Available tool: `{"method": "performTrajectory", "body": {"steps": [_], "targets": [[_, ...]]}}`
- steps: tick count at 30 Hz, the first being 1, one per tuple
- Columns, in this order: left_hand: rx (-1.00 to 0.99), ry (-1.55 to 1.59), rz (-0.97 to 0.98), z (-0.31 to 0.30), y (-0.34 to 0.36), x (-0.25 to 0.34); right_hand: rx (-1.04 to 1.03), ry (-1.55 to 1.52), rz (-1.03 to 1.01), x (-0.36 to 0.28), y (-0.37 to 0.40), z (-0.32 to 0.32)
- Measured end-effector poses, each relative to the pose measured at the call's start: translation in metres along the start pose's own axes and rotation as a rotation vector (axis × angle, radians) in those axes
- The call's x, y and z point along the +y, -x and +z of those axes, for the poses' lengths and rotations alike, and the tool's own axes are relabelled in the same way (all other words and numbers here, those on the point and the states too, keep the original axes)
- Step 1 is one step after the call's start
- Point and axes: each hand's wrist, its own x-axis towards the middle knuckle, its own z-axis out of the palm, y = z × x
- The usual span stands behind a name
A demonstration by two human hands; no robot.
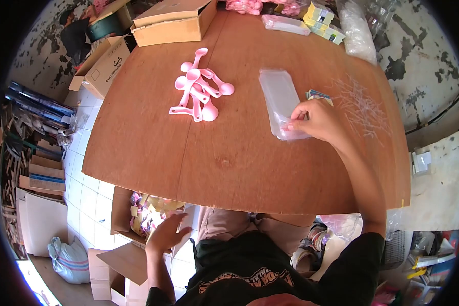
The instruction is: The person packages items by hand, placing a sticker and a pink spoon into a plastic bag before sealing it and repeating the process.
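Plastic bags (280, 94) on the counter (229, 168).
Near end apparently pinched by the right hand (319, 118), fingers nearly closed; left hand (166, 234) empty, fingers spread, near a box (120, 210).

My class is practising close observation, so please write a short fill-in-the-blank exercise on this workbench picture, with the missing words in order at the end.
1. The spoons on the table are ____ in colour.
2. The hand touching the clear sleeves is the person's ____ one.
3. The open box beside the left hand is made of ____.

Missing words: pink; right; cardboard.
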Motion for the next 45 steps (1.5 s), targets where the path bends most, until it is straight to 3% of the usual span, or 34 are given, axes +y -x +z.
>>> {"method": "performTrajectory", "body": {"steps": [2,4,5,7,13,16,18,20,24,25,27,28,30,34,35,39,40,43,45], "targets": [[-0.243,0.184,0.038,-0.008,-0.011,0.036,-0.037,0.023,0.053,-0.004,-0.003,-0.002],[-0.423,0.370,0.214,-0.017,-0.021,0.068,-0.047,0.034,0.094,-0.003,-0.003,-0.003],[-0.422,0.373,0.219,-0.016,-0.025,0.077,-0.047,0.040,0.094,-0.003,-0.002,-0.004],[-0.516,0.505,0.581,-0.015,-0.032,0.093,-0.010,0.044,0.052,-0.001,0.002,-0.005],[-0.685,0.688,0.836,-0.041,-0.048,0.139,0.000,0.052,-0.037,-0.003,0.008,-0.007],[-0.560,0.677,0.955,-0.058,-0.053,0.163,-0.004,0.024,0.004,-0.005,0.009,-0.006],[-0.363,0.560,0.980,-0.070,-0.056,0.181,0.029,0.021,-0.035,0.003,0.008,-0.003],[-0.125,0.426,0.973,-0.071,-0.062,0.193,0.063,0.016,-0.071,0.002,0.008,-0.003],[-0.028,0.371,0.801,-0.075,-0.076,0.211,0.233,0.049,-0.074,-0.013,0.012,-0.010],[0.088,0.355,0.743,-0.072,-0.083,0.216,0.260,0.064,-0.057,-0.014,0.013,-0.010],[0.245,0.204,0.634,-0.071,-0.095,0.227,0.229,0.082,-0.050,-0.016,0.014,-0.010],[0.242,0.207,0.633,-0.070,-0.104,0.231,0.191,0.101,-0.051,-0.017,0.015,-0.009],[0.478,-0.064,0.692,-0.062,-0.127,0.234,0.174,0.110,-0.043,-0.020,0.016,-0.004],[0.518,-0.250,0.733,-0.049,-0.175,0.232,0.136,0.020,-0.059,-0.002,0.009,0.010],[0.432,-0.290,0.741,-0.046,-0.183,0.229,0.130,0.022,-0.067,-0.001,0.008,0.009],[0.316,-0.410,0.748,-0.049,-0.188,0.230,0.419,0.076,-0.057,-0.017,0.008,-0.004],[0.315,-0.410,0.743,-0.049,-0.186,0.229,0.528,0.042,-0.033,-0.024,0.012,-0.008],[0.372,-0.298,0.743,-0.056,-0.177,0.231,0.530,0.205,-0.193,-0.054,0.032,-0.016],[0.247,0.556,0.526,-0.067,-0.152,0.240,0.491,0.371,-0.280,-0.078,0.055,-0.016]]}}
